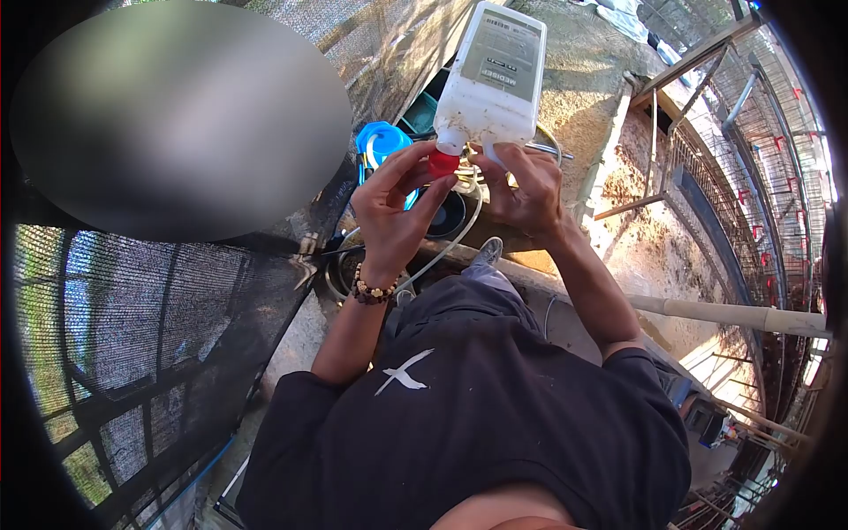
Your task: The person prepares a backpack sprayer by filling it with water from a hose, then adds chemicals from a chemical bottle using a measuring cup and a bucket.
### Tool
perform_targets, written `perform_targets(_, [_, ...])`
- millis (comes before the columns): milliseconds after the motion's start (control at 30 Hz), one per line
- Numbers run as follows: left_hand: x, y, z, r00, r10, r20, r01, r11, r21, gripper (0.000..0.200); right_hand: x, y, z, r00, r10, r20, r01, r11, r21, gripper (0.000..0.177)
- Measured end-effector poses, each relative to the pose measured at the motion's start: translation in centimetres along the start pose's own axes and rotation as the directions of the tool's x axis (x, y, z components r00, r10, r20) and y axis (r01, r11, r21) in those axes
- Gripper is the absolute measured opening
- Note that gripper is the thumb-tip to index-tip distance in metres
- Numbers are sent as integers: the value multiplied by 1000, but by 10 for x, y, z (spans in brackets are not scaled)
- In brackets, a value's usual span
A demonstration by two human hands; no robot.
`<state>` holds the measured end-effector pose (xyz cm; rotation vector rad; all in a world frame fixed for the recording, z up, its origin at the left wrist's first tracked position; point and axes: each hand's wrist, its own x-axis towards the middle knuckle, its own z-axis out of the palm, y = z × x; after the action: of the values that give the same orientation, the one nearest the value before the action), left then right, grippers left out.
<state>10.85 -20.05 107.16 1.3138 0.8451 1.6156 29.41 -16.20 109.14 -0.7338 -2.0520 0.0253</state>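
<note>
A white plastic jug (488,104) with a grey label is held out in front of me, its neck pointing toward me and its lower part smudged with dirt. My left hand (395,203) pinches a red cap (443,164) at the jug's mouth; whether the cap is threaded on cannot be told. The fingers of my right hand (528,187) are closed around the jug's handle beside the neck. Beneath my hands are a blue container (382,140), a pale hose (458,237) and a dark round vessel (449,215), partly hidden by my left hand.
Dark mesh netting (150,327) hangs along the left. Wire cages (773,177) curve along the right, above a littered floor. A bamboo pole (733,313) crosses at the right, close to my right elbow. A green crate (422,113) lies behind the jug.
</note>
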Motion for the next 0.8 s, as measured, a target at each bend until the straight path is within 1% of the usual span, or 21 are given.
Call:
perform_targets(267, [-1,1,2,1000,-9,-8,9,1000,-15,44,3,-2,-4,1000,-10,5,10,1000,-3,15])
perform_targets(367, [-1,0,3,1000,22,-2,-22,999,23,42,3,-2,-5,1000,-10,8,10,1000,-3,16])
perform_targets(467, [-1,0,4,1000,-7,-1,7,1000,-6,44,4,-1,-7,1000,-23,5,23,1000,4,16])
perform_targets(567, [0,2,6,1000,-16,-11,16,1000,9,44,6,-1,-9,999,-41,-3,41,999,5,16])
perform_targets(667, [1,2,8,1000,26,-11,-26,999,37,44,5,2,-10,999,-36,-3,36,999,2,15])
perform_targets(800, [0,3,9,1000,-1,-16,2,1000,26,44,5,3,-11,999,-42,-11,42,999,5,15])
